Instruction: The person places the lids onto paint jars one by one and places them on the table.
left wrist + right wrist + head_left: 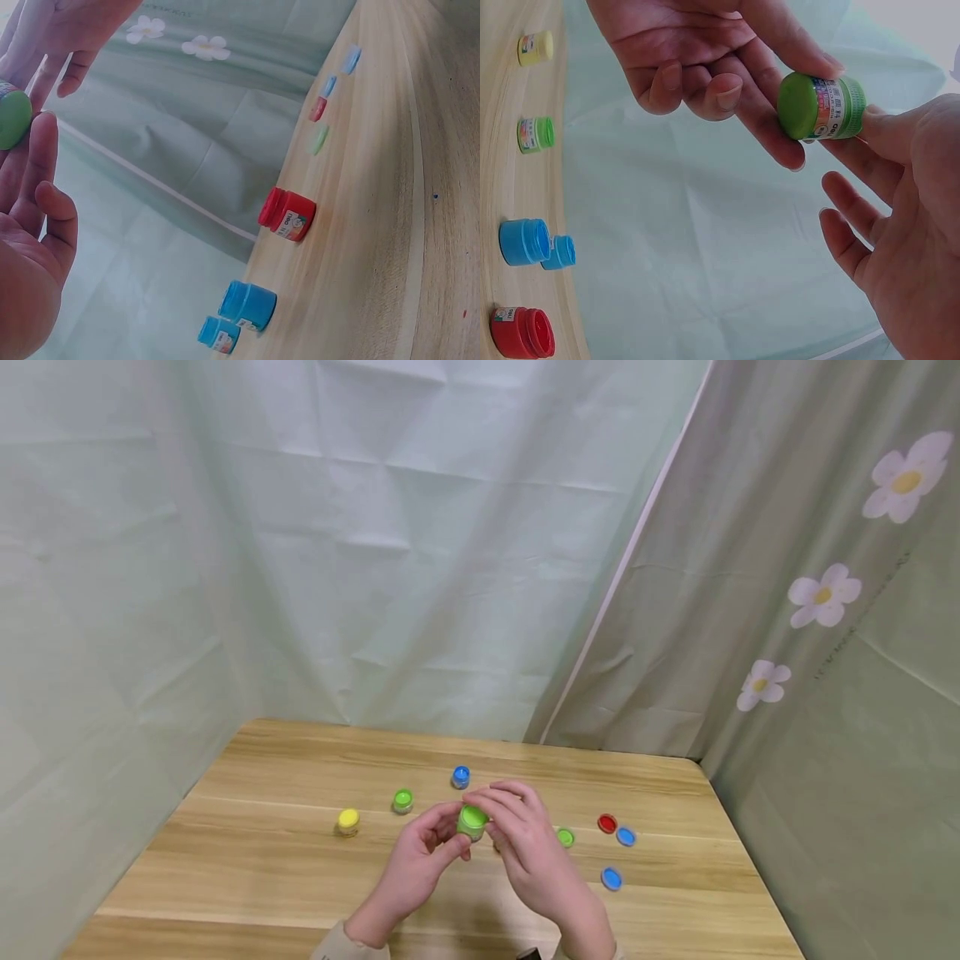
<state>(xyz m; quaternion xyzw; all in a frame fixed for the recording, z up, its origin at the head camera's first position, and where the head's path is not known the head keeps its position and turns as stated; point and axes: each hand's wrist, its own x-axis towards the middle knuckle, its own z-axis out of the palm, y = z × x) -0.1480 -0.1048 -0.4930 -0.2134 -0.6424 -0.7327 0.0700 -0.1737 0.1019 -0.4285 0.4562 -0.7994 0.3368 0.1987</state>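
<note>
Both hands meet over a green paint jar (472,823), raised above the table. My left hand (420,862) holds its body between thumb and fingers, near the smooth green base seen in the right wrist view. My right hand (528,852) reaches over from the other side, pinching the ribbed green lid (854,107) between thumb and fingers. The lid sits on the jar, and a printed label wraps the body. In the left wrist view only part of the jar (13,120) shows at the edge of the frame.
On the wooden table (247,877) stand a yellow jar (348,822), another green jar (402,801), two blue jars (525,241) and an open red jar (517,333). To the right lie a green lid (566,837), a red lid (607,823) and two blue lids (611,878). Curtains (420,568) surround the table.
</note>
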